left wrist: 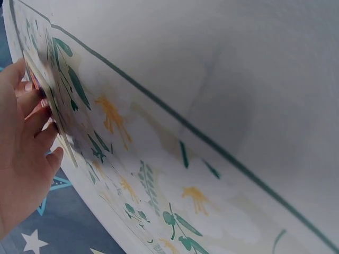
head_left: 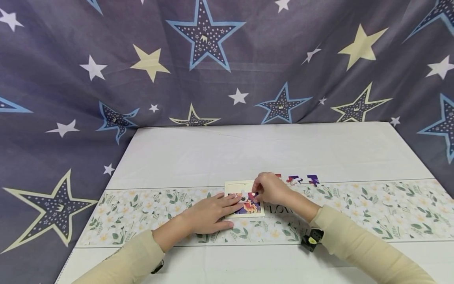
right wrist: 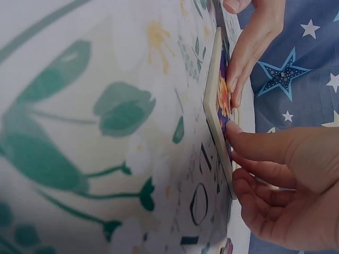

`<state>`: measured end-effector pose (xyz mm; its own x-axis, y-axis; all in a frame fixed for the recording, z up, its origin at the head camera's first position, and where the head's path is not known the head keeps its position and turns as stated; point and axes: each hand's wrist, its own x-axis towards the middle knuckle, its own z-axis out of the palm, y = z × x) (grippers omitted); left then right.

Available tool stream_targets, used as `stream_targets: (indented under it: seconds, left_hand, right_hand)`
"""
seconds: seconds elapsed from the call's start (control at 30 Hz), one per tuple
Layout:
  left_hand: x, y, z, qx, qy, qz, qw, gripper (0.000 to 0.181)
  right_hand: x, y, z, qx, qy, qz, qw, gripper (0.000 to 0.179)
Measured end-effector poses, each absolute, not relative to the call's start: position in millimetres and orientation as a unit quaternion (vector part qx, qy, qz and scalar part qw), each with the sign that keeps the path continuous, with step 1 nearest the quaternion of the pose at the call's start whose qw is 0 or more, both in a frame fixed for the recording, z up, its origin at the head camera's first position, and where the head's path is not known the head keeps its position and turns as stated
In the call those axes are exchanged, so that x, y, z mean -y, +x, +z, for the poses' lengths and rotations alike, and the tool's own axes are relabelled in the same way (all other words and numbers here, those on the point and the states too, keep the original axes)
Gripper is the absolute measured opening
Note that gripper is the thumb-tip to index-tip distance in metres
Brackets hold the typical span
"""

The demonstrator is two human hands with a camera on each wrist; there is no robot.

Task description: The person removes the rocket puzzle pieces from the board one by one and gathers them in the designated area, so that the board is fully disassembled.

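Left hand [head_left: 213, 213] straight-fingered, right hand [head_left: 272, 189] curled, can't tell on what! Puzzle [head_left: 251, 208] beneath looks light, stiff: pinch edges

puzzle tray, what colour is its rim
Pale cream; the puzzle tray shows best in the head view.

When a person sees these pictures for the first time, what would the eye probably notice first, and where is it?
Most likely the dark star-printed cloth, which fills the background behind the white table. Next come the two hands at the small puzzle tray near the middle: the left hand rests on its left part, the right hand touches its right part. Loose puzzle pieces lie just beyond the right hand.
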<state>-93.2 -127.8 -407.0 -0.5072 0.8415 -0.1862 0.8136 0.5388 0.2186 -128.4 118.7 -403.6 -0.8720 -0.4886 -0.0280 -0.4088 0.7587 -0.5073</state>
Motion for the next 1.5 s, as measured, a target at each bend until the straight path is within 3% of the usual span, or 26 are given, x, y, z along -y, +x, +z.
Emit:
stream_targets:
  seconds: [0.23,0.57,1.1,1.5]
  left_hand:
    - [128,-93,-406,-0.867,0.477,0.052,0.135,0.059]
    - [127,-93,-406,-0.867,0.478,0.047,0.133,0.059]
    - [126,-93,-407,-0.866,0.481,0.043,0.127,0.058]
    - [127,-92,-407,-0.866,0.482,0.047,0.122,0.059]
  right_hand:
    - [-117,-128,-402,-0.952,-0.216,-0.206,0.065,0.019]
    - [-121,-128,-404,-0.933,-0.226,-0.268,0.081,0.023]
    - [-125,-125,-411,-0.908,-0.298,-0.273,0.108,0.007]
    - [-123,-119,-412,-0.909,-0.316,-0.262,0.073,0.006]
